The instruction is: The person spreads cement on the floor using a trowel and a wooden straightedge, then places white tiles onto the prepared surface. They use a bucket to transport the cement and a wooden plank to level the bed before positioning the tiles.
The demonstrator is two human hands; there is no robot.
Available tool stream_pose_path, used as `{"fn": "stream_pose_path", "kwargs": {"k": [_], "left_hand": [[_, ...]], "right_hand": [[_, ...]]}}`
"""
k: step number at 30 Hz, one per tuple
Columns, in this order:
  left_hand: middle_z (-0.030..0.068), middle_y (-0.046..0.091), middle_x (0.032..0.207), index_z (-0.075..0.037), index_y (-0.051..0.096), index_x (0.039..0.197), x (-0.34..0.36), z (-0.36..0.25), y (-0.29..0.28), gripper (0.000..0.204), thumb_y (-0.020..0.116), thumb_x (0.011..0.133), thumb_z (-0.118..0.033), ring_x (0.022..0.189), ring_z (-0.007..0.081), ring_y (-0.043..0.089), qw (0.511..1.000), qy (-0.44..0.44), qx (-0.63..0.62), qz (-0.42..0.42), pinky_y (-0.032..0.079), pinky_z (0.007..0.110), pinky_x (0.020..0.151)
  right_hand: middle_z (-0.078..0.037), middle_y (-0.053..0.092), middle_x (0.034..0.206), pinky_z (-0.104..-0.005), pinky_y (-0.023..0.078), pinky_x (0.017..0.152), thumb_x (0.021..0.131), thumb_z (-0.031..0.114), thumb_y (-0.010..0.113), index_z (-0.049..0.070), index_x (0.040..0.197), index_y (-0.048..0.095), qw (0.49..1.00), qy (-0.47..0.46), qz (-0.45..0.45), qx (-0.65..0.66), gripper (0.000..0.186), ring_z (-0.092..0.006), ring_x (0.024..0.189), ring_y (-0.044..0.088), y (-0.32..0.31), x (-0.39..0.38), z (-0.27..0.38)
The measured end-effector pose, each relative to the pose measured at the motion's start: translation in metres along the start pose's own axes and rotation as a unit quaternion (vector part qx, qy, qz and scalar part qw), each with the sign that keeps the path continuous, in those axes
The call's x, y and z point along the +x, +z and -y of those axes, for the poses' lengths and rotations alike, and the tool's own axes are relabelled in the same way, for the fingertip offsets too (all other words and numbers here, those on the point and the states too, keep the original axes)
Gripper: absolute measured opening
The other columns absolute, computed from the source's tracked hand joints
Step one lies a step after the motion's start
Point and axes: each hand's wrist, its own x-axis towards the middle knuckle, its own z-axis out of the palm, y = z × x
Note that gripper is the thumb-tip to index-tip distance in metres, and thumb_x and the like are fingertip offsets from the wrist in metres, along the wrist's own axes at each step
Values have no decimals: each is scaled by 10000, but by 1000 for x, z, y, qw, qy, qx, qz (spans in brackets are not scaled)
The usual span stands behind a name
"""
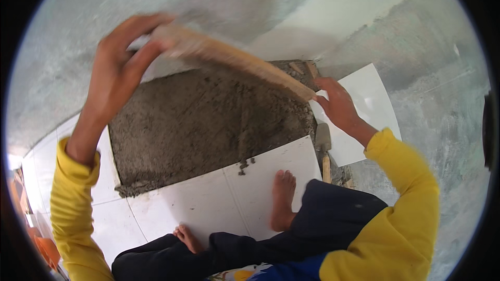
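A long wooden board (pixel 237 61) is raised at a slant over a bed of wet grey mortar (pixel 182 125), its left end higher in the picture and blurred. My left hand (pixel 117 57) is closed on that left end, thumb and fingers on either side. At the other end, my right hand (pixel 339 105) pinches the board's tip between thumb and fingers. Beside and behind the right hand is a loose white tile (pixel 372 101). A trowel (pixel 323 138) with a wooden handle lies just below that hand, against the tile's left edge.
Laid white floor tiles (pixel 179 208) border the mortar on the near and left sides, and my bare feet (pixel 283 200) rest on them. Bare plastered walls (pixel 427 78) rise at the back and right. Rubble and wood scraps (pixel 297 67) lie in the far corner. Orange objects (pixel 48 251) stand at lower left.
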Motion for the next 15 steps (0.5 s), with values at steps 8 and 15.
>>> {"fn": "stream_pose_path", "kwargs": {"k": [8, 15], "left_hand": [[143, 774, 1106, -37, 748, 1221, 237, -67, 219, 333, 723, 1019, -301, 970, 315, 744, 935, 322, 124, 80, 588, 444, 850], [254, 760, 1094, 0, 765, 1145, 335, -49, 368, 278, 666, 923, -135, 1030, 446, 725, 961, 216, 128, 115, 582, 499, 919]], "right_hand": [[-187, 741, 1057, -479, 571, 844, 970, 325, 765, 46, 1250, 681, 935, 346, -57, 46, 404, -389, 994, 713, 130, -268, -133], [-196, 724, 1236, -594, 467, 990, 885, 474, 820, 98, 1367, 649, 871, 474, 131, 8, 634, -410, 1156, 661, 198, -288, -96]]}}
